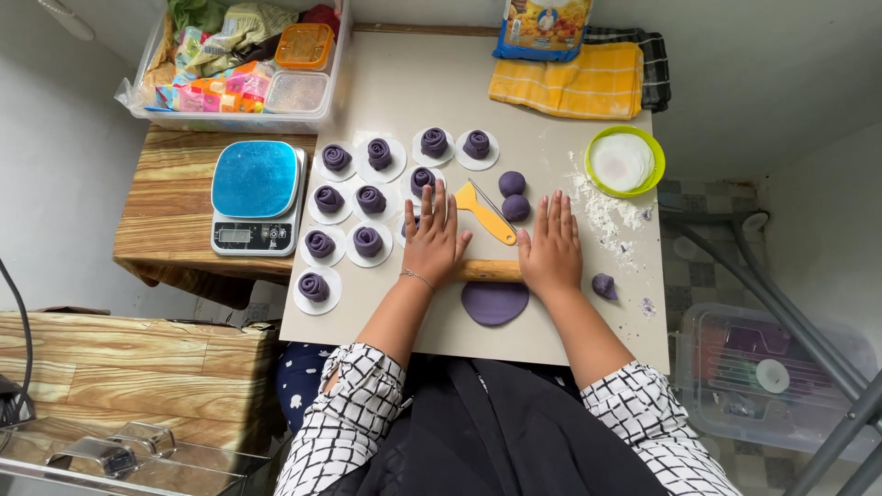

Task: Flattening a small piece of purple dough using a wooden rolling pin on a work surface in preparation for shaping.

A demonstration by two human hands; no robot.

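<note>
My left hand (435,237) and my right hand (551,243) lie flat, fingers spread, on a wooden rolling pin (491,270). The pin rests across the far edge of a flattened purple dough disc (495,303) on the beige board (404,312). Just beyond the pin lies a yellow dough scraper (484,211). Two purple dough balls (513,195) sit between my hands, farther back. A small purple dough piece (604,286) lies right of my right hand.
Several purple rose-shaped dough pieces on white paper rounds (367,197) fill the board's left. A green bowl of flour (625,162) and spilled flour sit at right. A blue-topped scale (256,196), a plastic bin (243,64) and a yellow cloth (571,81) lie behind.
</note>
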